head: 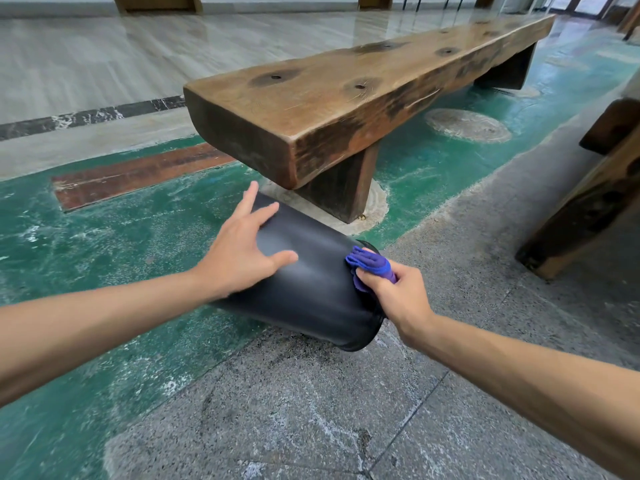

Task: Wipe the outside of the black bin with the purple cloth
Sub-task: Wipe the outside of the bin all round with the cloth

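One bin [311, 289], one cloth [372, 265], two hands: left hand [239, 251] and right hand [398, 296]. One long wooden bench [346, 109]; part of a second bench [595, 188] at right.

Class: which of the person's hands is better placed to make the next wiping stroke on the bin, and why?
Right. The right hand already grips the purple cloth against the black bin; the left hand lies flat, steadying it.

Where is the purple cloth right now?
The purple cloth is bunched in the right hand, pressed against the black bin near its rim, right of centre in the head view.
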The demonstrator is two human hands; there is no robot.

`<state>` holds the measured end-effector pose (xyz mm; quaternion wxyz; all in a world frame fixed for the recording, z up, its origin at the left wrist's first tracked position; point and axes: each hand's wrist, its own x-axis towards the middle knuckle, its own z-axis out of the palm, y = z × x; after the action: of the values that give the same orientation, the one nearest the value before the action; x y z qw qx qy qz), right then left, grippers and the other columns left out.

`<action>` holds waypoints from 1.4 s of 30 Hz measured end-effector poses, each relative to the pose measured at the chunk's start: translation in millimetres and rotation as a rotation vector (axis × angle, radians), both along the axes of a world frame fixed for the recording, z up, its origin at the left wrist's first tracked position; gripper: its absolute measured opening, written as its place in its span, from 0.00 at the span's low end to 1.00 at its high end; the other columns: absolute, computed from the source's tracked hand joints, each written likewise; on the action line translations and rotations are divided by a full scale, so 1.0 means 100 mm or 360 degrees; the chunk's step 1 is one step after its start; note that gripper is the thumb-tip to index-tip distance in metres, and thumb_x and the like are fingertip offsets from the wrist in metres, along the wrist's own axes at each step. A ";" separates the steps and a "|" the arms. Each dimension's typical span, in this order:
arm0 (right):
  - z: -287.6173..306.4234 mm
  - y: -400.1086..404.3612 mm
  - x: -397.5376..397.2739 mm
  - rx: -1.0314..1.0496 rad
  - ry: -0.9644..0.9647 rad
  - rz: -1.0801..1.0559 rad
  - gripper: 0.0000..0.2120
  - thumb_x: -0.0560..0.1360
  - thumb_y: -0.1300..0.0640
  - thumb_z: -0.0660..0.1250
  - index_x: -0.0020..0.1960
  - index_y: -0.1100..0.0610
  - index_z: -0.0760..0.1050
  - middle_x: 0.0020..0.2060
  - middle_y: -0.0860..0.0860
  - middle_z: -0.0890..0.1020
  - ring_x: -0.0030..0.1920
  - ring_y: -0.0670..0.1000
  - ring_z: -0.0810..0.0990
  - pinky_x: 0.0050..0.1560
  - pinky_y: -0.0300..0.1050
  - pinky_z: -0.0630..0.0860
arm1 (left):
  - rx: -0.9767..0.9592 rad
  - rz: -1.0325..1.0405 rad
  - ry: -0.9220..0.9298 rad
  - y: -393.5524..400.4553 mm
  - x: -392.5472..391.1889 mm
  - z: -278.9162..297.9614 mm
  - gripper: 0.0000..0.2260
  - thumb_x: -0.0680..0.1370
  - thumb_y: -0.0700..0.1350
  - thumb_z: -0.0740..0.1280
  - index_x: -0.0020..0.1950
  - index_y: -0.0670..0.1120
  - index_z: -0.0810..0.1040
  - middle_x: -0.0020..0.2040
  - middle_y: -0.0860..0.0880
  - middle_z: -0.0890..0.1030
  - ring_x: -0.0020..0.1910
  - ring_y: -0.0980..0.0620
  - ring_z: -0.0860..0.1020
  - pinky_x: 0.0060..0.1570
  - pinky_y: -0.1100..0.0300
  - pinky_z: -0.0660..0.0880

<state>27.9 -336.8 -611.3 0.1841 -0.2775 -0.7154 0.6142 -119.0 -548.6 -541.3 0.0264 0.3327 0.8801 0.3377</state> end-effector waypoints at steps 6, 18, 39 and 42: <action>0.27 0.08 -0.30 0.0229 -0.0337 0.0008 0.08 0.66 0.46 0.74 0.37 0.50 0.84 0.30 0.49 0.82 0.41 0.52 0.79 0.44 0.48 0.73 | -0.0069 -0.0160 -0.0261 -0.06 -0.20 0.44 0.15 0.66 0.54 0.80 0.51 0.62 0.83 0.79 0.43 0.64 0.81 0.57 0.51 0.73 0.54 0.56; 0.29 0.09 -0.46 0.0232 -0.0382 0.0041 0.09 0.69 0.44 0.72 0.36 0.48 0.83 0.32 0.43 0.84 0.44 0.50 0.81 0.49 0.47 0.76 | -0.0286 -0.0046 -0.0001 0.15 -0.28 0.59 0.27 0.57 0.65 0.80 0.52 0.54 0.86 0.67 0.48 0.77 0.75 0.49 0.64 0.77 0.41 0.51; 0.24 -0.64 0.27 0.0604 -0.0228 0.0087 0.42 0.67 0.44 0.80 0.77 0.43 0.67 0.72 0.32 0.68 0.74 0.35 0.63 0.76 0.37 0.58 | -0.0325 0.0048 0.0374 0.27 -0.47 0.47 0.17 0.67 0.66 0.73 0.45 0.54 0.86 0.45 0.57 0.84 0.47 0.53 0.77 0.46 0.58 0.71; 0.27 -0.58 0.20 0.0512 -0.0185 0.0045 0.42 0.62 0.44 0.83 0.73 0.44 0.72 0.64 0.32 0.76 0.67 0.36 0.73 0.72 0.38 0.66 | -0.0203 0.0133 0.0532 0.33 -0.43 0.53 0.10 0.73 0.55 0.70 0.40 0.51 0.86 0.38 0.53 0.83 0.46 0.46 0.81 0.42 0.59 0.70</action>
<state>47.8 -394.9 -584.0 0.1758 -0.2694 -0.8177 0.4773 -162.1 -516.0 -488.3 -0.1132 0.3450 0.9049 0.2219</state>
